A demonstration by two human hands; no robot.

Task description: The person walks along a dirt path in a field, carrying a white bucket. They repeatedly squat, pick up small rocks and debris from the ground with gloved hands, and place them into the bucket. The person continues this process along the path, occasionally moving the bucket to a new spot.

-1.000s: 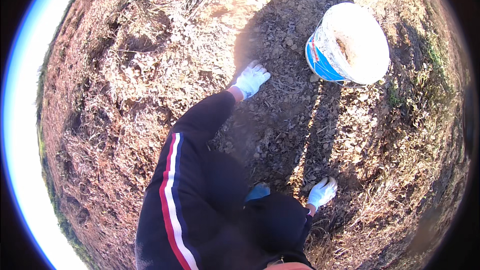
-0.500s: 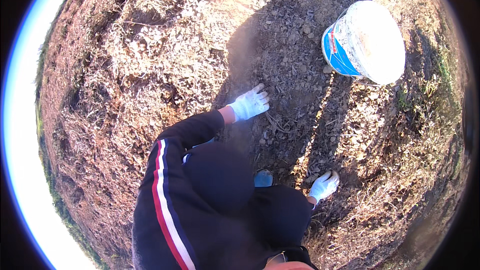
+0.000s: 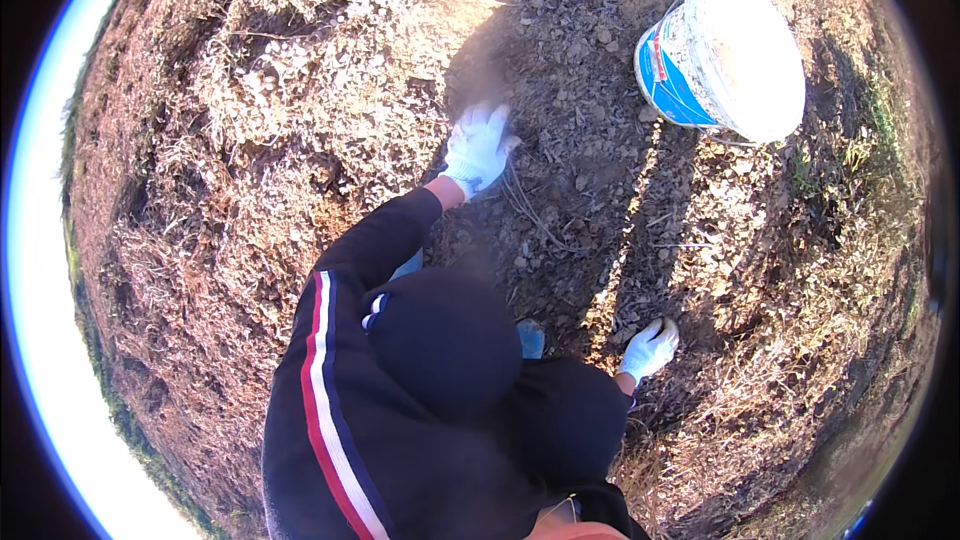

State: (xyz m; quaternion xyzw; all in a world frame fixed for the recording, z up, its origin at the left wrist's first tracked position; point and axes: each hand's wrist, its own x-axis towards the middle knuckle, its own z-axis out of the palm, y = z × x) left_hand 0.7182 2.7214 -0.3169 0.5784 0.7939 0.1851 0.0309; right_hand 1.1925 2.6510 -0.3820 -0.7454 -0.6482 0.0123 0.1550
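Observation:
My left hand [image 3: 478,148], in a white knitted glove, is over the shaded soil ahead of my knees. Its fingers are spread and slightly blurred, and I see nothing held in them. Thin dry stalks [image 3: 540,215] trail over the soil beside it; whether the glove touches them is unclear. Low on the right, my gloved right hand [image 3: 650,348] is down at the ground beside my knee. Its fingers are drawn together and bent toward the soil; whatever they might hold is hidden.
A white and blue plastic bucket [image 3: 745,60], pale at its top, stands ahead on the right. My shadow [image 3: 590,50] covers the middle ground. Dry leaves and plant litter [image 3: 250,130] cover the sunlit soil. My dark-clad knees [image 3: 445,340] are in the lower middle.
My left hand has moved forward and a little left, and its fingers have spread wider. My right hand stays at nearly the same spot. The whole view has shifted slightly.

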